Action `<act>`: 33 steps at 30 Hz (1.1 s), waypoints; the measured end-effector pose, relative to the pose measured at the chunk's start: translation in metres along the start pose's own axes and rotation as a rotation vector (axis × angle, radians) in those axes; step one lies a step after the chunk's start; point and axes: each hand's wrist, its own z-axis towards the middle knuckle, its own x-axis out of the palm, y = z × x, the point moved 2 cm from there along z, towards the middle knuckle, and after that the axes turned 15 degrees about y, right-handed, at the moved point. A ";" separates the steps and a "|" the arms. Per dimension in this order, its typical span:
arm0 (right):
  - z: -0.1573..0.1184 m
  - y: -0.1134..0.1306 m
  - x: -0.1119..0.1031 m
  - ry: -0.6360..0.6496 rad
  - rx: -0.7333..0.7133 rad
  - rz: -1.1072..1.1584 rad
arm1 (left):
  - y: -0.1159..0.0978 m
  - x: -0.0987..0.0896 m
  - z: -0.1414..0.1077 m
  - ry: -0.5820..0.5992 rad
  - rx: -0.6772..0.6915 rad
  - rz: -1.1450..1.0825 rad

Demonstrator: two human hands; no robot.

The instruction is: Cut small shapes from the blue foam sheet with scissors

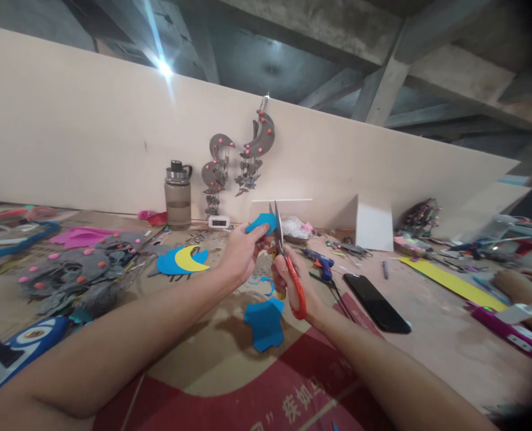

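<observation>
My left hand (243, 254) pinches a small piece of blue craft sheet (262, 223) between thumb and fingers, above the table. A pair of scissors with red handles (296, 287) is gripped by my right hand (290, 272); the blades point up, slightly parted, beside the right edge of the blue piece. Whether the blades touch it I cannot tell. Below my hands lies a larger blue cut piece (265, 323) with notched edges. Thin blue offcuts (261, 285) are scattered just behind it. To the left rest a yellow crescent (192, 258) and blue shapes (169, 261) under it.
A water bottle (178, 196) and a small digital clock (218, 222) stand by the back panel, where grey moon ornaments (261, 134) hang. On the right are a phone (376, 302), a blue glue gun (323, 266) and a purple power strip (511, 329). Another person's arm (524, 293) shows far right.
</observation>
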 end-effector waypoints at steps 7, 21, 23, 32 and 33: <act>-0.001 -0.001 0.000 0.006 0.011 -0.016 | 0.002 -0.004 0.003 0.003 0.038 -0.006; -0.004 0.003 0.006 0.013 0.038 0.016 | 0.000 -0.004 0.003 0.009 0.031 -0.013; -0.004 0.002 0.006 0.006 0.037 0.009 | -0.001 -0.004 0.003 0.015 0.032 -0.011; 0.001 0.012 0.006 -0.035 -0.011 -0.057 | 0.001 0.002 0.001 0.046 -0.008 0.001; 0.001 0.013 0.007 -0.039 -0.013 -0.072 | 0.002 0.002 0.001 0.050 -0.016 0.005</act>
